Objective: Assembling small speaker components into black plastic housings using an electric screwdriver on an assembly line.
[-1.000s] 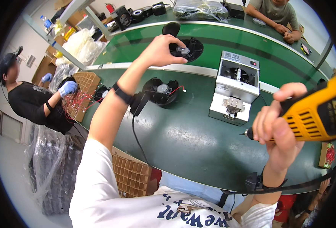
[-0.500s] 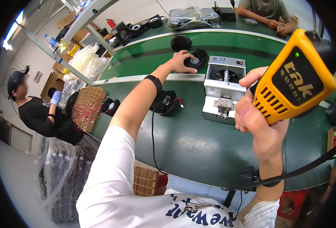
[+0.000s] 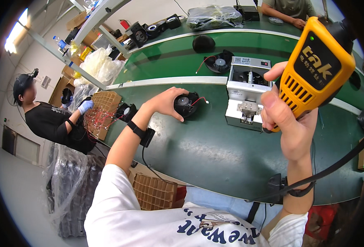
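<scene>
My left hand (image 3: 165, 103) curves its thumb and fingers around a round black fan (image 3: 187, 106) with red wires, on the near table. My right hand (image 3: 288, 117) grips a yellow and black electric screwdriver (image 3: 316, 68), raised close to the camera at the right. Partly behind the right hand stands a silver-white screw feeder (image 3: 243, 92) with a small metal dispensing block at its front. A second black fan (image 3: 219, 61) with a red wire lies beyond it on the bright green strip, beside a black dome-shaped cover (image 3: 203, 43).
At the left, a gloved person (image 3: 46, 111) works by a cardboard divider box (image 3: 103, 108) full of red wires; another fan (image 3: 126, 112) lies beside it. A second person's arm (image 3: 283, 15) rests at the far right. A black cable (image 3: 338, 171) crosses the lower right.
My left hand has left the fan on the green strip and come nearer, onto the fan on the near table. The screwdriver has shifted slightly up and left.
</scene>
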A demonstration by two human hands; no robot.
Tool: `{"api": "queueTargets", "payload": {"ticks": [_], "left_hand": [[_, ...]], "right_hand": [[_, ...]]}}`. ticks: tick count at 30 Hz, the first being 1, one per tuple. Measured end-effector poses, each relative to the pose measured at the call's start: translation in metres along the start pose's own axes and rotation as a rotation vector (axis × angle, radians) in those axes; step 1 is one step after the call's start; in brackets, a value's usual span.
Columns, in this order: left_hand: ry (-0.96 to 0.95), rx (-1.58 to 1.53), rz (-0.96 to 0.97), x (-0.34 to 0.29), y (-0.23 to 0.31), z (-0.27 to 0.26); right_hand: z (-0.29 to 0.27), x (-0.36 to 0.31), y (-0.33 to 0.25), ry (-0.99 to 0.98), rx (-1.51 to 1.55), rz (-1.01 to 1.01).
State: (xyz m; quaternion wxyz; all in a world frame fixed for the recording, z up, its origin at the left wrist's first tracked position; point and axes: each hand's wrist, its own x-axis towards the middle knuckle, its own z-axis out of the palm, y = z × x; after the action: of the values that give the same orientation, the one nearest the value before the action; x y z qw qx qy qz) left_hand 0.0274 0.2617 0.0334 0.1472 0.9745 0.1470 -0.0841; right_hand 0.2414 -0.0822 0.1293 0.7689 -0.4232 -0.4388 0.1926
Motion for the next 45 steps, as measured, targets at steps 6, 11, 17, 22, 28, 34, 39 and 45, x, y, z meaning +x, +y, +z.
{"api": "queueTargets", "payload": {"ticks": [6,11,17,22,28,34,39,45], "left_hand": [[0.166,-0.079,0.108,-0.013,0.067,0.030],[0.029,-0.156,0.162,-0.010,0.152,0.048],[0.066,-0.173,0.192,-0.006,0.190,0.074],[0.139,-0.373,0.300,-0.009,0.167,0.064],[0.282,-0.458,0.531,-0.008,0.143,0.094],[0.341,-0.473,0.577,-0.009,0.149,0.112],[0.411,-0.392,0.602,-0.012,0.154,0.115],[0.466,-0.338,0.617,-0.007,0.153,0.125]], "right_hand": [[-0.010,0.008,0.000,-0.013,-0.158,-0.079],[-0.019,0.014,0.011,-0.040,-0.126,-0.100],[-0.007,0.016,0.036,-0.093,-0.075,-0.116],[-0.021,0.026,0.060,-0.288,0.049,-0.151],[-0.027,0.030,0.054,-0.396,0.110,-0.148],[-0.041,0.023,0.033,-0.321,-0.026,-0.132],[-0.045,0.031,0.029,-0.388,-0.087,-0.088],[-0.037,0.038,0.033,-0.400,-0.077,0.004]]}}
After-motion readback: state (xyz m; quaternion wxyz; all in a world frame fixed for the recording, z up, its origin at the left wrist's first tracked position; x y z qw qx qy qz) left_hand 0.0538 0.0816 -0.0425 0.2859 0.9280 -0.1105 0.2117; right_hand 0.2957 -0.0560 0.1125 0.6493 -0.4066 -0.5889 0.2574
